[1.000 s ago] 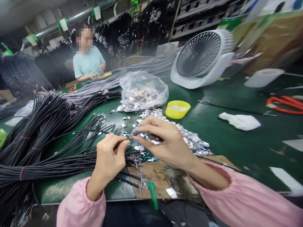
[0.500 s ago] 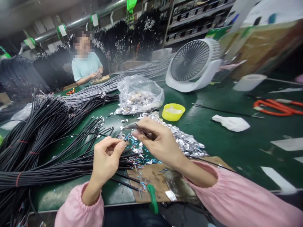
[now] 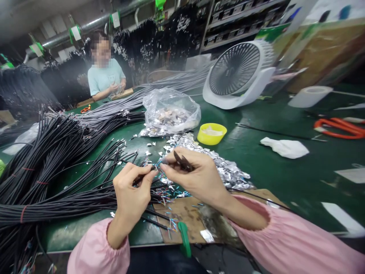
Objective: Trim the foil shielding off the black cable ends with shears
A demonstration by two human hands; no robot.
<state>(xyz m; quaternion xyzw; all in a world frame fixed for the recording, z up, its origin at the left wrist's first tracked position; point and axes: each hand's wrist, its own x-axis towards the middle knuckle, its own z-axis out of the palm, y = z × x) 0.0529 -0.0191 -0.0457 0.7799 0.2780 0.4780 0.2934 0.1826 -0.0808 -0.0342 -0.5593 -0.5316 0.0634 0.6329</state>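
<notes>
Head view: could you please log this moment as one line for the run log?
left hand: pinches thin black cable | right hand: holds small dark tool, touches cable end | nearby: silver foil scraps on green table

Our right hand (image 3: 199, 179) and its tool (image 3: 182, 161) have dropped back to our left hand (image 3: 131, 190), meeting at the cable (image 3: 142, 177) tip.

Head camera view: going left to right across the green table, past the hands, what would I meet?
black cable bundle → clear plastic bag → yellow bowl → white cloth → orange scissors
</notes>
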